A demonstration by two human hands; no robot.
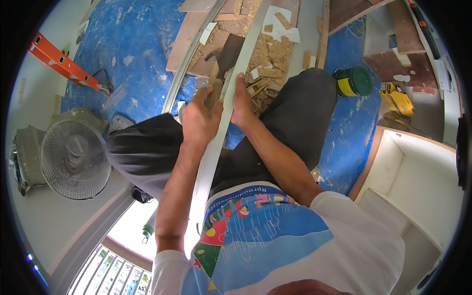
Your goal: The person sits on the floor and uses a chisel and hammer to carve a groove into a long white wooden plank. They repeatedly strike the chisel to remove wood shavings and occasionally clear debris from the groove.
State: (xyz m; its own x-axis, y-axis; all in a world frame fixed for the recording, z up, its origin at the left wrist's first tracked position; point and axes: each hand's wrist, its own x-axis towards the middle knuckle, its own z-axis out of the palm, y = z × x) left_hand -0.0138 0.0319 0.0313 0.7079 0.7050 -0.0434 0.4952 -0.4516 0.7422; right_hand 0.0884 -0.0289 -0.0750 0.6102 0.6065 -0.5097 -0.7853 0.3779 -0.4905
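A long pale strip of board or trim runs from the top edge down between my arms to my lap. My right hand grips its right edge, thumb up along it. My left hand is closed beside the strip's left edge around a wooden handle. That handle seems to belong to a hammer with a dark curved claw; part of its head is hard to tell from a dark brown piece behind it. Yellow-handled pliers lie just right of the strip, near my right fingers.
Broken chipboard pieces litter the boards ahead, beside a curved metal-looking strip. A green tub and a yellow box stand right. A fan and orange ladder are left. A white cabinet borders the right.
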